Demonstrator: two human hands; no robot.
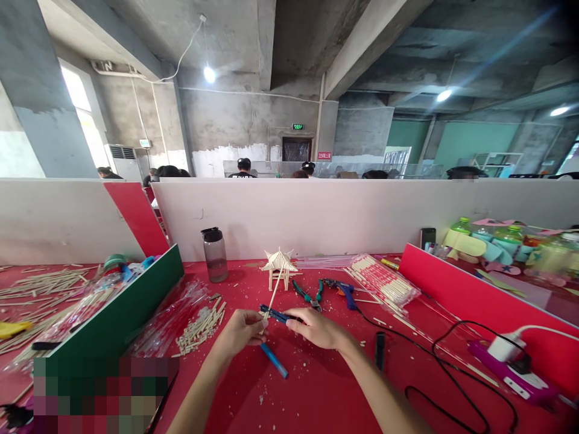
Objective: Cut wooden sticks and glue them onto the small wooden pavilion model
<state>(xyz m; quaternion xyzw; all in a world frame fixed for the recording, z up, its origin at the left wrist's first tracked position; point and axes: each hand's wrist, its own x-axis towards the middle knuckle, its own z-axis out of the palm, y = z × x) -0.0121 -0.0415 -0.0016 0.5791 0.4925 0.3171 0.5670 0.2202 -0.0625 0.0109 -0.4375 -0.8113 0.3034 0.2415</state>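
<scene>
My left hand pinches a thin wooden stick that rises toward the back. My right hand is closed on blue-handled cutting pliers, whose jaws meet the stick near my left fingers; one blue handle pokes out below my hands. Both hands hover low over the red table. Behind them stands a small pavilion model built from sticks.
Green-handled pliers and a blue glue gun lie past my hands. A packet of sticks, cut stick pieces, a dark bottle, a green divider, a red divider, black cable and a power strip surround the spot. People sit beyond the white partition.
</scene>
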